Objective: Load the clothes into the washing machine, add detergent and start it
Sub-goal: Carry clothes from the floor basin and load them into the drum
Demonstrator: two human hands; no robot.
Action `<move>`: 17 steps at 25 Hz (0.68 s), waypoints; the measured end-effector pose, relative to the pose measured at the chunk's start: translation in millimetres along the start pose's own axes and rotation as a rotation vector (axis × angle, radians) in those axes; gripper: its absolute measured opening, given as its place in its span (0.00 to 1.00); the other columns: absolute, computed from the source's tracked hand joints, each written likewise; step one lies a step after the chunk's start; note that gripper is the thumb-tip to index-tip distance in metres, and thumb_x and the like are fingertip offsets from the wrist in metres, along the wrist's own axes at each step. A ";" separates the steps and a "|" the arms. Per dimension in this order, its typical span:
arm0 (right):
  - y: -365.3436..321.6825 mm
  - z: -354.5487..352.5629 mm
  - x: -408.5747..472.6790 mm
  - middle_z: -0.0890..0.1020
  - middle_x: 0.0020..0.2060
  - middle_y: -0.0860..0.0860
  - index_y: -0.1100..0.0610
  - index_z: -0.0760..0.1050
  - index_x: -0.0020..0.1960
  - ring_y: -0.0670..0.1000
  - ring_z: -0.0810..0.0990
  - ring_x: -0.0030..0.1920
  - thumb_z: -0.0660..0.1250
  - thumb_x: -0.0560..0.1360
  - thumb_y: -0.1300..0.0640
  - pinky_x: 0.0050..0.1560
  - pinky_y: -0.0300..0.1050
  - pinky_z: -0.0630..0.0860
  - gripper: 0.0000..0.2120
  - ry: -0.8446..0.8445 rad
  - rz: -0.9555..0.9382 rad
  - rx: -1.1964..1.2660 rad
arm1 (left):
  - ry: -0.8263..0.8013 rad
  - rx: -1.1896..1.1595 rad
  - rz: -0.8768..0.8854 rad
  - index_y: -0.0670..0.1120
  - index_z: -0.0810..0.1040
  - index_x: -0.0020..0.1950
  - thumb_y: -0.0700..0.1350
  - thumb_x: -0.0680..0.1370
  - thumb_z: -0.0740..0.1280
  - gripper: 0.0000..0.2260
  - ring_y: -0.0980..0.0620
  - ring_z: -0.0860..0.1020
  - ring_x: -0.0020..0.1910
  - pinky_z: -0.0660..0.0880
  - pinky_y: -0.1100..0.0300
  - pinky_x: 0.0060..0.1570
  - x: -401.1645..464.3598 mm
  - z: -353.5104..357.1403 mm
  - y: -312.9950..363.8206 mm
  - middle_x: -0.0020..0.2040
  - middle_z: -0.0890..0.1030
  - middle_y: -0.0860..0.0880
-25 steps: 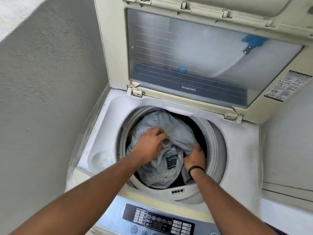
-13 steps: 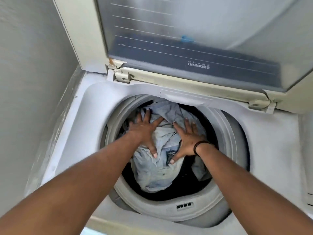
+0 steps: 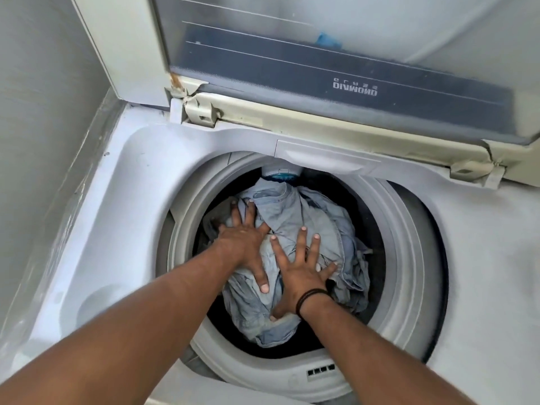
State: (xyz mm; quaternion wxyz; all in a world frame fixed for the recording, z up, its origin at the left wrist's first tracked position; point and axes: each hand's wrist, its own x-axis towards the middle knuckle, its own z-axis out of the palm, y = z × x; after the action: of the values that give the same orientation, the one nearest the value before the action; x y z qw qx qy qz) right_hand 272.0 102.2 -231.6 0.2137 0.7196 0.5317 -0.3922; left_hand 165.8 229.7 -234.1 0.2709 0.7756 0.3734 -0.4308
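Change: one second ago both hands were curled into the cloth and gripping it; now the fingers are straight and spread, and the palms push the heap down.
Left hand: the left hand (image 3: pixel 245 240) lies flat on the far-left part of the pale blue-grey crumpled clothes (image 3: pixel 304 258), fingers spread, thumb pointing back toward the person.
Right hand: the right hand (image 3: pixel 301 273), with a thin black band on the wrist, lies flat just beside the left one, fingers wide apart, pressing the middle of the heap.
Clothes: they sit under both palms, inside the round grey-rimmed drum opening (image 3: pixel 187 217) of the white top-loading washing machine (image 3: pixel 125 182); some folds rise beyond the fingertips and to the right of the right hand.
Lid: the cream lid with a glass window (image 3: pixel 321 54) stands open beyond the hands.
View: the camera has come nearer, so the control panel is no longer in the picture.
Meaning for the task: the loading seems to be nearly finished, because the hands now only pack the heap lower.
Still to do: the detergent and the start are not yet done; no detergent is visible.
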 end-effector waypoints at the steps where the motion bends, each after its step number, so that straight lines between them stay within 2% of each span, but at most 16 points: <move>1: 0.1 -0.3 2.0 0.13 0.65 0.58 0.36 0.23 0.73 0.67 0.19 0.70 0.85 0.51 0.39 0.60 0.89 0.42 0.78 -0.002 -0.002 -0.005 | 0.013 -0.010 0.002 0.55 0.45 0.83 0.68 0.53 0.82 0.69 0.30 0.30 0.77 0.50 0.23 0.70 -1.4 0.7 0.1 0.80 0.28 0.42; 4: 10.8 -13.2 -2.4 0.16 0.69 0.56 0.35 0.24 0.73 0.65 0.21 0.72 0.84 0.51 0.36 0.63 0.87 0.43 0.77 -0.018 -0.054 0.011 | 0.118 -0.056 0.020 0.55 0.50 0.83 0.69 0.54 0.82 0.66 0.31 0.33 0.78 0.50 0.23 0.71 -14.5 -4.5 -1.3 0.81 0.30 0.43; 6: 22.1 -26.2 -13.1 0.22 0.74 0.54 0.35 0.26 0.75 0.62 0.26 0.76 0.83 0.53 0.35 0.69 0.81 0.48 0.75 0.009 -0.113 0.073 | 0.223 -0.073 0.024 0.56 0.50 0.82 0.69 0.55 0.81 0.64 0.32 0.36 0.80 0.51 0.23 0.71 -28.4 -8.1 -1.6 0.82 0.31 0.44; 9: 38.0 -43.9 -44.2 0.37 0.80 0.54 0.35 0.30 0.77 0.59 0.42 0.81 0.82 0.59 0.38 0.75 0.66 0.58 0.69 0.100 -0.163 0.240 | 0.355 -0.107 0.055 0.62 0.43 0.82 0.69 0.55 0.81 0.65 0.33 0.38 0.80 0.50 0.24 0.72 -57.7 -7.1 0.2 0.83 0.35 0.44; 11: 47.7 -53.4 -76.6 0.50 0.81 0.54 0.36 0.34 0.78 0.57 0.54 0.80 0.81 0.64 0.41 0.76 0.57 0.62 0.63 0.118 -0.195 0.385 | 0.382 -0.191 0.068 0.65 0.41 0.81 0.71 0.57 0.79 0.65 0.34 0.39 0.81 0.47 0.26 0.74 -88.1 -6.5 4.3 0.84 0.40 0.45; 13: 57.8 -64.0 -116.0 0.62 0.78 0.53 0.40 0.41 0.81 0.55 0.64 0.75 0.78 0.70 0.45 0.73 0.49 0.66 0.55 0.141 -0.214 0.535 | 0.395 -0.254 0.088 0.65 0.42 0.82 0.71 0.60 0.78 0.61 0.36 0.45 0.82 0.50 0.30 0.76 -128.9 -5.4 9.8 0.84 0.46 0.44; 14: 62.3 -67.8 -131.0 0.67 0.74 0.52 0.43 0.47 0.81 0.53 0.69 0.72 0.77 0.72 0.45 0.70 0.46 0.68 0.50 0.167 -0.197 0.613 | 0.415 -0.330 0.110 0.64 0.43 0.82 0.71 0.63 0.77 0.58 0.37 0.51 0.82 0.54 0.33 0.77 -144.4 -3.0 11.0 0.84 0.51 0.44; 17: 73.6 -74.9 -192.1 0.82 0.60 0.50 0.49 0.70 0.72 0.48 0.81 0.57 0.76 0.73 0.49 0.58 0.42 0.76 0.30 0.274 -0.167 0.858 | 0.565 -0.785 0.204 0.63 0.55 0.82 0.63 0.66 0.80 0.50 0.45 0.67 0.76 0.69 0.45 0.71 -214.8 15.5 23.6 0.80 0.66 0.46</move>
State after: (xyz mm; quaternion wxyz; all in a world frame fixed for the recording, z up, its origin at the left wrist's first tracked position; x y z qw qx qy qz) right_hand 341.6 16.4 -42.7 -0.2083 0.7428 0.4008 -0.4941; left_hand 102.6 130.3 -52.3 0.4713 0.7342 0.4886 -0.0017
